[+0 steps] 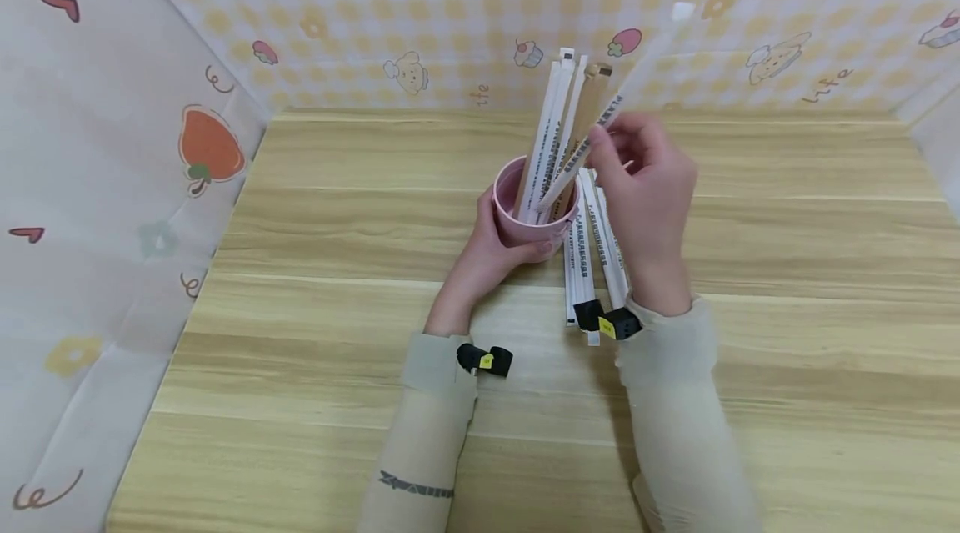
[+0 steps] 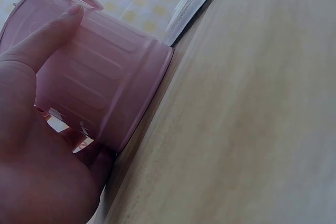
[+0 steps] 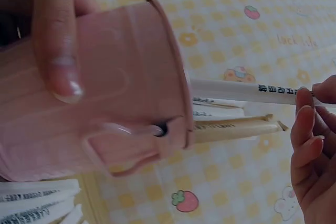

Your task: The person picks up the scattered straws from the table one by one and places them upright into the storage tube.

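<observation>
A pink bucket-shaped cup with a small wire handle stands on the table. My left hand grips its side, thumb laid along the ribbed wall. Several white paper-wrapped straws and a brown-wrapped one lean inside the cup. Above and to the right, my right hand pinches a white wrapped straw between thumb and fingertips. That straw slants, its lower end inside the cup's mouth and its upper end pointing up and right. The right wrist view also shows this pinch on the printed wrapper.
More white wrapped straws lie on the wooden table beside the cup, partly under my right forearm. Behind the table hangs a yellow checked cloth, and a white patterned sheet borders the left side.
</observation>
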Action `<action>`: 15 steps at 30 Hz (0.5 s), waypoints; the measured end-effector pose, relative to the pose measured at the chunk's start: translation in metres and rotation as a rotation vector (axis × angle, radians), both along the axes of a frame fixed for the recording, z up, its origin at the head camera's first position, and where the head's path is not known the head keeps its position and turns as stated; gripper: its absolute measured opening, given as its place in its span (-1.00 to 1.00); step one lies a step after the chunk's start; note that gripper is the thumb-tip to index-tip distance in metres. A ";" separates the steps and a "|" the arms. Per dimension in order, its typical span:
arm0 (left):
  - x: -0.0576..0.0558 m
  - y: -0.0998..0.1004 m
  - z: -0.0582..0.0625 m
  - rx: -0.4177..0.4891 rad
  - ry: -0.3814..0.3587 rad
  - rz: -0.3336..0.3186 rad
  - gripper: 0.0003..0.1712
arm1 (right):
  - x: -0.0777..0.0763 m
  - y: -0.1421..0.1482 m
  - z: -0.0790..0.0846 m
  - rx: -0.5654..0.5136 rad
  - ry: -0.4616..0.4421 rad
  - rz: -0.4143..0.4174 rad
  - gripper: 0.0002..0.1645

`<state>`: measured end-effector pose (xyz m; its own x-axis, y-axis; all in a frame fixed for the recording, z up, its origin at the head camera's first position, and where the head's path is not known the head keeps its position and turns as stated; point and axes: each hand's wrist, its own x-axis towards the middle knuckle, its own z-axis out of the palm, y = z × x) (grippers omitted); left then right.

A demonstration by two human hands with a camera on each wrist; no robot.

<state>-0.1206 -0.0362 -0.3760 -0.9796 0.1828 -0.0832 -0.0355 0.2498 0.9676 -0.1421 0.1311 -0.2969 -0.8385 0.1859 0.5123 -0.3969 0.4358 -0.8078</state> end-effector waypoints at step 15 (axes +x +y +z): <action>0.000 0.000 0.001 -0.011 -0.023 0.011 0.17 | -0.011 -0.014 -0.026 0.167 -0.086 0.082 -0.63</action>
<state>-0.1209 -0.0361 -0.3751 -0.9793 0.1715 -0.1074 -0.0602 0.2596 0.9638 -0.1534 0.1173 -0.3229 -0.8892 0.0330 0.4563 -0.3697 0.5358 -0.7591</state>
